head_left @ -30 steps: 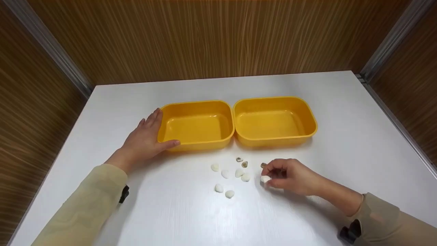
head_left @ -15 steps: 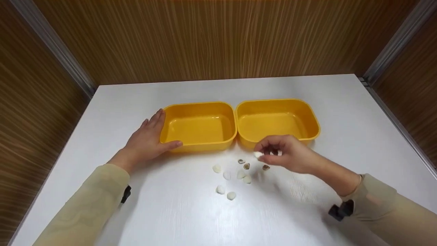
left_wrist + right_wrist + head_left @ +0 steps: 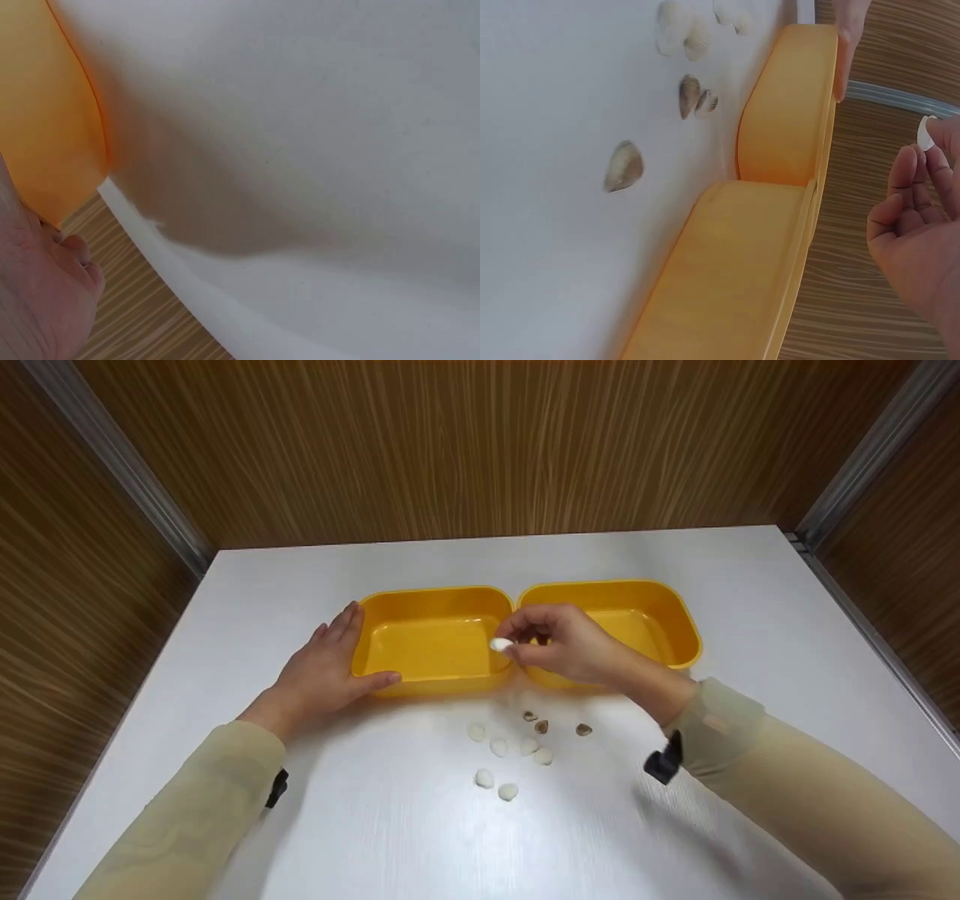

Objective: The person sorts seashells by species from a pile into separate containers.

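My right hand (image 3: 566,643) pinches a white seashell (image 3: 501,645) between thumb and forefinger, above the place where two yellow bins meet. In the right wrist view the shell (image 3: 926,133) shows as a thin white edge at the fingertips. My left hand (image 3: 321,667) rests against the left end of the left yellow bin (image 3: 442,684), thumb along its front rim and straight fingers along its side. The right yellow bin (image 3: 686,660) is partly covered by my right hand. On the table in front lie several white shells (image 3: 499,747) and three brown shells (image 3: 583,730).
The white table (image 3: 375,825) backs onto a brown wood-grain panel (image 3: 480,450), with similar panels at both sides. A black wrist device (image 3: 664,765) sits under the right sleeve, another (image 3: 277,789) under the left.
My right hand has lifted a white shell off the table and carried it up and leftward, over to the inner edge of the left bin. The left hand stays on its bin.
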Motion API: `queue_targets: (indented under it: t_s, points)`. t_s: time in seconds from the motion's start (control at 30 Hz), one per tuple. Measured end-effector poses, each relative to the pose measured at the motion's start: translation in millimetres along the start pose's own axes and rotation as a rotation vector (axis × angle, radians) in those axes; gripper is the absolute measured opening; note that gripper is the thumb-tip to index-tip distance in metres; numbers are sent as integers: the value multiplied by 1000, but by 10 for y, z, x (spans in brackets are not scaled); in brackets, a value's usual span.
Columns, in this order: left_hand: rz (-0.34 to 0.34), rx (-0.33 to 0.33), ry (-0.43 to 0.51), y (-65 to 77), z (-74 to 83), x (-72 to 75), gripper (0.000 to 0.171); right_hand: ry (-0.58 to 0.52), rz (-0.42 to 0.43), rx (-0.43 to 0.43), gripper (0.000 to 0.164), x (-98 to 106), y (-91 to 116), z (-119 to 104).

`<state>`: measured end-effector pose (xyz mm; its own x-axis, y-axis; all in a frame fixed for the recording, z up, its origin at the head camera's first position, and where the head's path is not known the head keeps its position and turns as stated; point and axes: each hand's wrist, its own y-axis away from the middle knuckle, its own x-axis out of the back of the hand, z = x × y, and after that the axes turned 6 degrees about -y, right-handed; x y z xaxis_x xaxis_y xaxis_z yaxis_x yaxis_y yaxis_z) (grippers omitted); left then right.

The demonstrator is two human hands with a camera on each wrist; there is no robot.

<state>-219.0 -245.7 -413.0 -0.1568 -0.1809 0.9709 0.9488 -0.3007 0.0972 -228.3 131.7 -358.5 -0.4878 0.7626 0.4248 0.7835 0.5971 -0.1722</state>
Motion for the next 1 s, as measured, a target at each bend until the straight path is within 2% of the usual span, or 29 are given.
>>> queue_targets:
  t_s: [0.2,0.43,0.77,1.0]
  points:
    - [-4,3,-4,-7,-8,-20,129,27,15,-24,16,-138,-319,59]
    - [-14,22,13,-12,1,-12,130,56,29,-41,16,-314,-579,102]
    - [10,3,8,-25,-26,17,127,40,44,-69,13,-499,-816,171]
    - [-1,16,-1,-26,-5,28,128,91,51,-49,13,-571,-900,259]
